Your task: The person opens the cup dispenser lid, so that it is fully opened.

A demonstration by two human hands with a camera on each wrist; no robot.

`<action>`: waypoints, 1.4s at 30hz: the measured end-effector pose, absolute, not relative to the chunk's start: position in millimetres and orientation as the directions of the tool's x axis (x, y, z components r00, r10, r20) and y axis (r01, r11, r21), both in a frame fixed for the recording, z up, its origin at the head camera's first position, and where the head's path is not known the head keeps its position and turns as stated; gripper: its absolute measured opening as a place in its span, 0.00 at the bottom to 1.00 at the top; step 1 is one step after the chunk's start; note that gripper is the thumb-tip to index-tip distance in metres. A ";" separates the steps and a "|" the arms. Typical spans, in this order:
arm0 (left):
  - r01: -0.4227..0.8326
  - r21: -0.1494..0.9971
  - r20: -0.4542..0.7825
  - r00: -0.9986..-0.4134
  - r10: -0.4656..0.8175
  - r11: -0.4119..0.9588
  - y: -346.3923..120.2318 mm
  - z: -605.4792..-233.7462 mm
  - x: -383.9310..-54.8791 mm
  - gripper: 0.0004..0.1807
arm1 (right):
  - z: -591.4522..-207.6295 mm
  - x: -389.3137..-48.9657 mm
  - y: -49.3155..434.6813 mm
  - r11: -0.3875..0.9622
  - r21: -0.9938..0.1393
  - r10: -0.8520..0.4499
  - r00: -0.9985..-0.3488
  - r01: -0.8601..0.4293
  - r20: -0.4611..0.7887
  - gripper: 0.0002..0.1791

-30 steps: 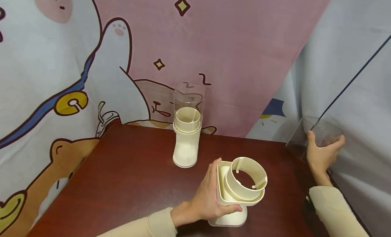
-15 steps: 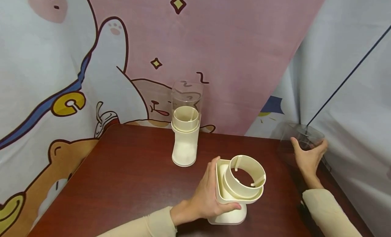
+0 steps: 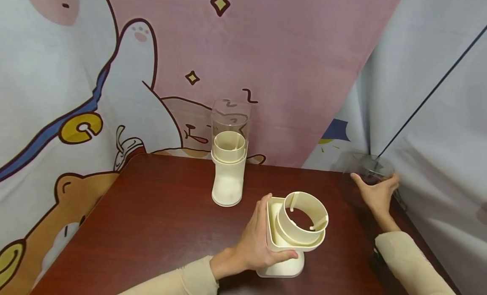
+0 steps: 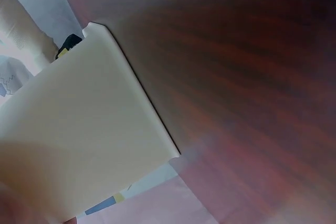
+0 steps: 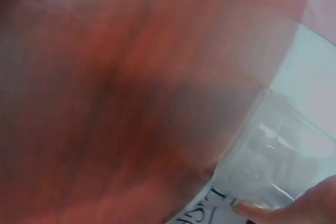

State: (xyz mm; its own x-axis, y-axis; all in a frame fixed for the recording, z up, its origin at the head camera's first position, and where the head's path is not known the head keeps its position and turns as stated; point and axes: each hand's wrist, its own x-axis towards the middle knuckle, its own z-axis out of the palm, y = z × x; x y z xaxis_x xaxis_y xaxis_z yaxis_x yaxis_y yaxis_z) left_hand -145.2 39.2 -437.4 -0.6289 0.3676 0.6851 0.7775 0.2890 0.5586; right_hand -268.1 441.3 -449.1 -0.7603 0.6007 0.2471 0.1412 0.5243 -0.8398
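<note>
My left hand (image 3: 253,242) grips the side of a cream plastic dispenser base (image 3: 283,265), which stands upright with its round collar on top. Inside the collar are small ribs, and its middle opens through to dark red. In the left wrist view, the base's smooth cream wall (image 4: 94,108) fills the left side, close against the tabletop. At the table's far right corner, my right hand (image 3: 376,195) holds a clear plastic container (image 3: 365,165) between spread thumb and fingers. The right wrist view shows the transparent container (image 5: 268,150) with the thumb (image 5: 299,208) at its side.
A second cream dispenser (image 3: 228,181), topped with a clear container (image 3: 231,111), stands near the back edge of the dark red table (image 3: 160,227). A patterned curtain (image 3: 281,75) hangs close behind the table, and white fabric (image 3: 437,138) borders its right side.
My right hand has moved left and slightly down with the clear container, away from the right-hand curtain. My left hand keeps its grip on the cream base. The head view has shifted slightly.
</note>
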 end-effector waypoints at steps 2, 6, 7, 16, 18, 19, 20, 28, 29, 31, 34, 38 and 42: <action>0.776 0.560 0.682 -0.630 0.371 0.288 39.1 -438.0 -145.1 0.75 | -452.8 -265.8 441.1 0.511 -0.845 0.610 -0.759 0.157 0.228 0.67; 0.770 0.569 0.672 -0.638 0.377 0.289 39.0 -438.8 -144.8 0.75 | -457.9 -263.8 441.8 0.504 -0.846 0.622 -0.752 0.174 0.216 0.69; 0.770 0.568 0.673 -0.638 0.376 0.289 39.0 -438.8 -145.0 0.75 | -458.2 -263.9 441.9 0.506 -0.846 0.620 -0.753 0.169 0.220 0.69; 0.777 0.561 0.675 -0.629 0.385 0.286 40.6 -439.6 -145.8 0.75 | -467.9 -258.0 446.5 0.511 -0.845 0.600 -0.770 0.161 0.216 0.69; 0.775 0.563 0.670 -0.631 0.391 0.286 41.1 -440.5 -145.4 0.74 | -470.2 -253.7 448.1 0.514 -0.836 0.590 -0.787 0.194 0.180 0.69; 0.775 0.563 0.669 -0.631 0.393 0.286 41.5 -440.8 -145.3 0.74 | -470.6 -251.5 448.4 0.513 -0.833 0.588 -0.792 0.209 0.163 0.68; 0.775 0.563 0.668 -0.632 0.393 0.287 41.9 -440.9 -145.3 0.74 | -470.4 -249.5 448.6 0.509 -0.832 0.588 -0.795 0.223 0.146 0.68; 0.778 0.556 0.674 -0.629 0.387 0.293 43.3 -439.3 -145.7 0.75 | -464.0 -232.4 435.3 0.515 -0.839 0.631 -0.740 0.174 0.234 0.56; 0.777 0.556 0.673 -0.630 0.388 0.295 43.3 -439.2 -145.8 0.75 | -464.0 -229.6 432.3 0.537 -0.832 0.632 -0.718 0.136 0.290 0.53; 0.773 0.559 0.668 -0.634 0.390 0.299 42.9 -439.3 -145.8 0.75 | -463.6 -223.1 425.5 0.592 -0.805 0.617 -0.669 0.049 0.414 0.48; 0.774 0.560 0.668 -0.633 0.391 0.296 42.0 -439.5 -145.7 0.75 | -459.4 -213.5 413.4 0.674 -0.731 0.544 -0.594 -0.111 0.592 0.39; 0.781 0.552 0.671 -0.624 0.400 0.292 41.2 -439.2 -146.2 0.75 | -443.4 -203.0 387.9 0.670 -0.656 0.402 -0.573 -0.348 0.714 0.28; 0.784 0.550 0.673 -0.620 0.402 0.289 41.8 -437.0 -148.4 0.75 | -419.5 -193.2 350.2 0.527 -0.644 0.188 -0.663 -0.555 0.725 0.20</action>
State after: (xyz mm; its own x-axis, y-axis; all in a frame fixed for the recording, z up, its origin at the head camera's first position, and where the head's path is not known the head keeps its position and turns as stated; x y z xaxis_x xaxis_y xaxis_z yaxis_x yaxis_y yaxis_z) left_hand -148.4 41.8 -437.0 -0.6204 0.4021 0.6734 0.7838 0.2889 0.5497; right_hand -193.2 350.2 -419.5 -0.6626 0.1878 0.7251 -0.5550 0.5270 -0.6436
